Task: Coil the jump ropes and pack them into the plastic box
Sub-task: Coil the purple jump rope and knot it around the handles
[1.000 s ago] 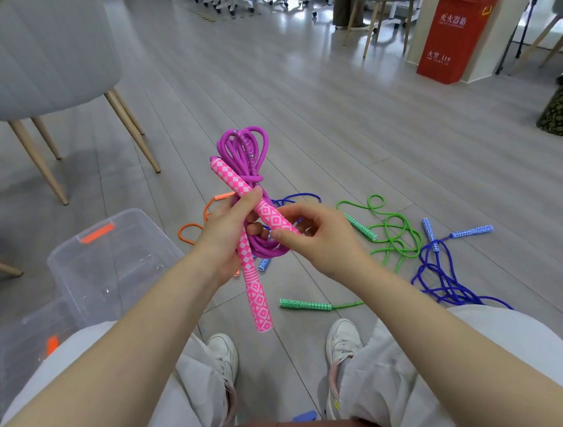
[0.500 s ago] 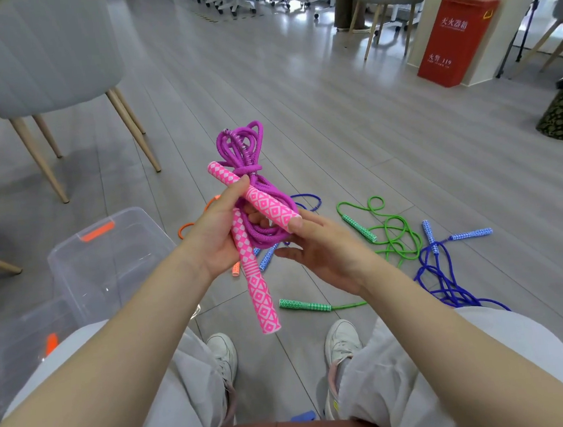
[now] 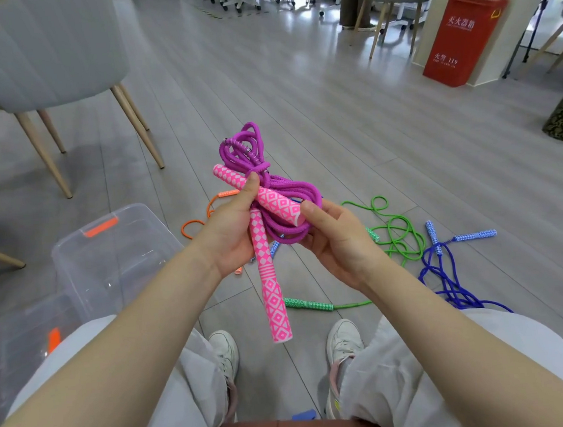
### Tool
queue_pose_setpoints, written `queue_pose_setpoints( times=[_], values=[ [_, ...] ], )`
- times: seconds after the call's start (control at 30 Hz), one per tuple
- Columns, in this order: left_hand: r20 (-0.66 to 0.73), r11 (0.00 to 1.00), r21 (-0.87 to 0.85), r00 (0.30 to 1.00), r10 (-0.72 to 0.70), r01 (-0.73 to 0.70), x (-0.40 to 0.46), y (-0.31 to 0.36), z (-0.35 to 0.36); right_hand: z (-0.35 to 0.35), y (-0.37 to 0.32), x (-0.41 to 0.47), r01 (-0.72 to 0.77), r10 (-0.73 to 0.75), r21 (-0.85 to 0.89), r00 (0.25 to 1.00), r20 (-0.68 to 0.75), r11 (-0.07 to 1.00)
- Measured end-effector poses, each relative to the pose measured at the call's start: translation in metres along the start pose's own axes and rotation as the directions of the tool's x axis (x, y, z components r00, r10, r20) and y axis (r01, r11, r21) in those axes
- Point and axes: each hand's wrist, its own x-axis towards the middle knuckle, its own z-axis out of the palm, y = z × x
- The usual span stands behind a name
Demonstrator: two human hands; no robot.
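Since a moment ago, right hand (image 3: 339,242) has slid beneath the purple coil (image 3: 283,209).
Left hand (image 3: 232,232) fingers pinch both pink handles (image 3: 274,293); right fingers lie loosely cupped; keep loops tight, then swing toward plastic box (image 3: 106,261) at 9 o'clock.

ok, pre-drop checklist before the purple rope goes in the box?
1. Purple rope coiled into a bundle: ok.
2. Left hand grips bundle and both pink handles: ok.
3. Right hand supports the coil from below: ok.
4. One handle hangs loose below the bundle, may snag: not ok.
5. Plastic box open, lid off, at the person's left: ok.
6. Green rope, blue rope and orange rope uncoiled on floor: not ok.
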Motion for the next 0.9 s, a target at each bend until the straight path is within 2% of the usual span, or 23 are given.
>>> queue_pose_setpoints(
  times=[0.17,0.3,0.47,0.57,0.67,0.73,0.77,0.83,0.87,0.9],
  values=[
    [-0.043,0.999,0.012,0.998,0.053,-0.053,-0.001,-0.002,0.002,0.003,-0.001,-0.003,0.035,-0.03,-0.093,0.998,0.055,0.995],
    [-0.06,0.999,0.015,0.997,0.049,-0.048,-0.001,-0.001,0.003,0.005,-0.001,-0.003,0.069,-0.077,-0.175,0.996,-0.038,0.982],
    [-0.131,0.994,0.041,0.986,0.102,-0.098,0.003,-0.003,0.003,0.005,0.002,0.001,0.03,-0.065,-0.228,0.987,-0.145,0.973],
    [-0.16,0.979,0.144,0.973,0.168,-0.145,0.006,-0.004,-0.001,0.0,0.002,0.003,-0.034,-0.034,-0.304,0.976,-0.214,0.952],
    [-0.115,0.924,0.342,0.968,0.224,-0.173,0.008,-0.01,-0.005,-0.006,0.005,0.004,-0.089,-0.042,-0.432,0.958,-0.284,0.897],
    [-0.075,0.885,0.431,0.97,0.23,-0.176,0.008,-0.014,-0.006,-0.007,0.007,0.003,-0.149,-0.067,-0.587,0.942,-0.33,0.796],
    [-0.066,0.875,0.452,0.972,0.227,-0.174,0.007,-0.015,-0.006,-0.009,0.008,0.001,-0.168,-0.111,-0.706,0.937,-0.33,0.688],
    [-0.054,0.854,0.485,0.968,0.247,-0.19,0.006,-0.017,-0.006,-0.011,0.011,-0.001,-0.153,-0.22,-0.906,0.942,-0.255,0.395],
    [-0.05,0.843,0.498,0.964,0.263,-0.204,0.005,-0.019,-0.005,-0.013,0.012,0.0,-0.129,-0.261,-0.949,0.943,-0.207,0.289],
    [-0.048,0.837,0.502,0.96,0.276,-0.216,0.004,-0.02,-0.004,-0.012,0.012,-0.001,-0.101,-0.28,-0.962,0.944,-0.173,0.253]
  ],
)
